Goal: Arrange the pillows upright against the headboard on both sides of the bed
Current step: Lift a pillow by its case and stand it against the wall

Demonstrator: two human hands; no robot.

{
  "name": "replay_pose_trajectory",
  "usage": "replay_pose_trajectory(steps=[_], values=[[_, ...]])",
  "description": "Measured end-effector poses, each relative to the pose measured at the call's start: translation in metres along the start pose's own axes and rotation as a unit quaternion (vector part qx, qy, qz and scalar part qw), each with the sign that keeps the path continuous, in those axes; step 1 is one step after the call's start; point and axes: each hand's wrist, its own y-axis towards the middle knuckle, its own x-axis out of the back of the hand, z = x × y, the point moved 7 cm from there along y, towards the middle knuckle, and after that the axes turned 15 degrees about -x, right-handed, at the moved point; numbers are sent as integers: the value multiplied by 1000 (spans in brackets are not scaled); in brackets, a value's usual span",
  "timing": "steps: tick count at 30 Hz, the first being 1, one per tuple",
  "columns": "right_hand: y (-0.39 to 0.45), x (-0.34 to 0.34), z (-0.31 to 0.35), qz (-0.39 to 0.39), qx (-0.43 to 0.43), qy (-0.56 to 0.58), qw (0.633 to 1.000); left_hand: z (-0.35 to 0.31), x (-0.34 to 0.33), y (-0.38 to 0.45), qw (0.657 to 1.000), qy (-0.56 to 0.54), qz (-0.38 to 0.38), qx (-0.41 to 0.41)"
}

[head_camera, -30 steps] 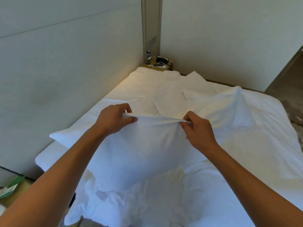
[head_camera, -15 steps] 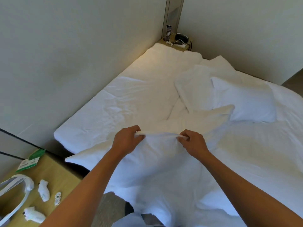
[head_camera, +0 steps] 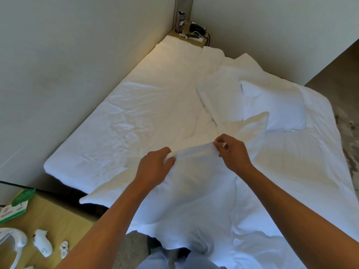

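The bed (head_camera: pixel 136 121) in front of me is covered by a creased white sheet and runs along the wall on my left, with two white pillows (head_camera: pixel 275 105) lying flat and overlapping toward its far right side. A third pillow (head_camera: pixel 186 195) lies at the near edge, one corner sticking out past the mattress. Beside the bed at my lower left, the wooden table (head_camera: pixel 48 216) carries a green-edged booklet (head_camera: pixel 14 208) and several small white items (head_camera: pixel 42 245).
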Motion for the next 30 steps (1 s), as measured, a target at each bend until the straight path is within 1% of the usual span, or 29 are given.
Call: replay_pose_trajectory(steps=[2,4,7,10,12,15,17,19,23,25,28,30], values=[[2,5,9,-5,29,9,1000,0,2,-1,1000,0,-1,1],[6,4,12,3,58,-10,998,0,5,-1,1000,1,-11,3],[18,-4,0,25,77,-96,992,-1,11,-1,999,20,-24,-4],[34,-9,-21,59,65,-158,984,-6,15,-2,999,35,-36,-4],[46,-8,-33,67,55,-197,977,-8,17,-2,999,37,-39,3],[70,-7,-45,60,62,-299,950,-8,21,-1,998,47,-42,17],[84,-8,-48,65,73,-339,936,-7,25,1,996,68,-46,23],[95,-6,-48,67,88,-320,941,-5,30,1,994,93,-51,34],[109,7,-46,18,131,-160,978,-5,39,5,988,131,-54,60],[113,9,-47,5,155,-109,982,-7,43,8,984,158,-50,71],[124,6,-53,30,174,-78,981,-11,46,12,976,194,-48,88],[128,4,-53,42,204,-69,976,-16,46,13,966,236,-36,100]])
